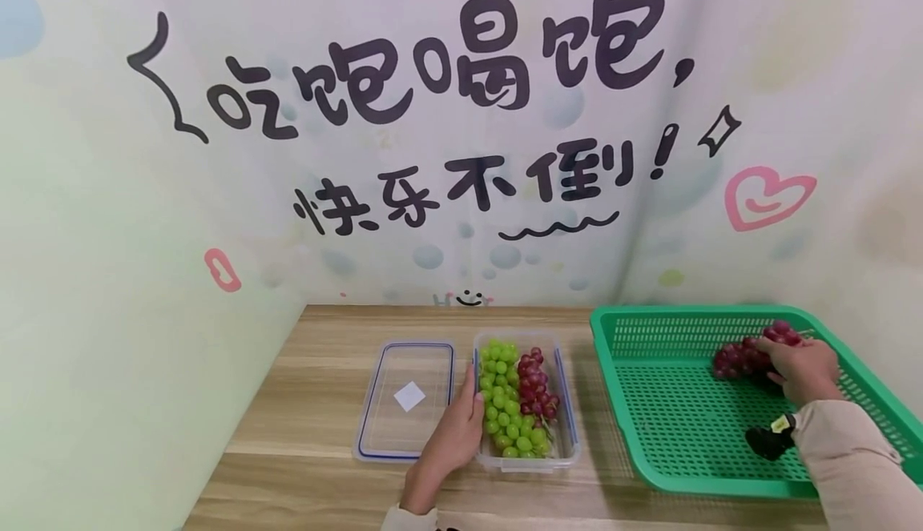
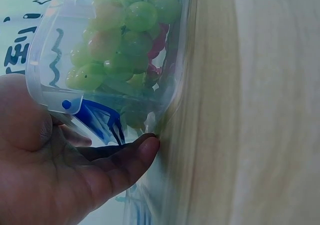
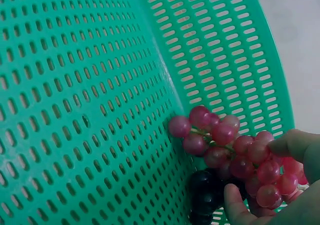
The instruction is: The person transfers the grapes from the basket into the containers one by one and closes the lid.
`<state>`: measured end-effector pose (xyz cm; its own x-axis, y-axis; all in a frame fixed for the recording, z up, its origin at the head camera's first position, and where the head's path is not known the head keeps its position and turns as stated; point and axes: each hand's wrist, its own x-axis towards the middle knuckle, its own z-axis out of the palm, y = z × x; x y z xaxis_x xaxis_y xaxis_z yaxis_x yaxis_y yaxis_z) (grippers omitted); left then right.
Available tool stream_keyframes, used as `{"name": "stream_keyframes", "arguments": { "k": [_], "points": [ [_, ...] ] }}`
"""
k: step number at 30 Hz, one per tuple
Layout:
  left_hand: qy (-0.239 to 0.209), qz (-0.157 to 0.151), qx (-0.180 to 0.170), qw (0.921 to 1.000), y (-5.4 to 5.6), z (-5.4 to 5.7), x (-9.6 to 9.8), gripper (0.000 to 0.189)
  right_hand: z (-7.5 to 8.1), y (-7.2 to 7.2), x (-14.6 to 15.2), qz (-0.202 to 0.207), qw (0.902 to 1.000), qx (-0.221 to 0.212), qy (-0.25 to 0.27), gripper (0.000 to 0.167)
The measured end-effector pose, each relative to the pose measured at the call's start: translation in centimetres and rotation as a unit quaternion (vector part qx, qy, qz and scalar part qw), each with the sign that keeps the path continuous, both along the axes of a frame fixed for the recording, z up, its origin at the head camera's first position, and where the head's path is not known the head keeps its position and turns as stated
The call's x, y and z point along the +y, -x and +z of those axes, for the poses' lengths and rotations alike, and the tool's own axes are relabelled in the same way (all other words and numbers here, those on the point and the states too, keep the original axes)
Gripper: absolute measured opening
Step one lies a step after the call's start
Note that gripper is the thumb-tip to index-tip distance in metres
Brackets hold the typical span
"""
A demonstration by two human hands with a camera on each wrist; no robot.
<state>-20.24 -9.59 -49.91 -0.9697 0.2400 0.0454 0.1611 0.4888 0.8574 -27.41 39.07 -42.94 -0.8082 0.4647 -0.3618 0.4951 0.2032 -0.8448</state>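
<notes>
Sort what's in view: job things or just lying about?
Likely job things:
- clear rectangular plastic box
- round green grapes
- round red grapes, gripped by right hand
- green perforated plastic basket

Apparently idle:
- blue-edged clear rectangular plastic lid
- lettered white backdrop

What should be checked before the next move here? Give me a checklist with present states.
1. Right hand pinching the bunch of round red grapes: ok.
2. That bunch separated from the glossy black grapes: cannot tell, they overlap in view.
3. That bunch outside the green perforated plastic basket: not ok.
4. Left hand against the clear rectangular plastic container: ok.
5. Container open, blue-edged clear plastic lid alongside: ok.
</notes>
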Motion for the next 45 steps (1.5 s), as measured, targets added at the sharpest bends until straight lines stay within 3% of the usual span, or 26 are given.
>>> {"name": "stream_keyframes", "arguments": {
  "k": [12, 23, 34, 45],
  "points": [
    [0.006, -0.002, 0.004, 1.0000, -0.1, -0.1, 0.0, 0.055, 0.4, -0.2, -0.3, 0.046, 0.9948, 0.009, -0.091, 0.043],
    [0.003, 0.001, -0.001, 1.0000, -0.2, 0.0, -0.1, 0.055, 1.0, -0.1, -0.7, 0.057, 0.9962, 0.045, -0.049, 0.038],
    [0.002, 0.001, 0.002, 1.0000, 0.1, 0.0, -0.1, 0.055, 2.2, 0.3, -2.0, 0.081, 0.9912, 0.089, -0.055, 0.040],
    [0.003, 0.001, 0.003, 1.0000, 0.1, -0.2, 0.0, 0.055, 3.5, 0.4, -2.6, 0.101, 0.9889, 0.104, -0.033, 0.039]
  ]
}}
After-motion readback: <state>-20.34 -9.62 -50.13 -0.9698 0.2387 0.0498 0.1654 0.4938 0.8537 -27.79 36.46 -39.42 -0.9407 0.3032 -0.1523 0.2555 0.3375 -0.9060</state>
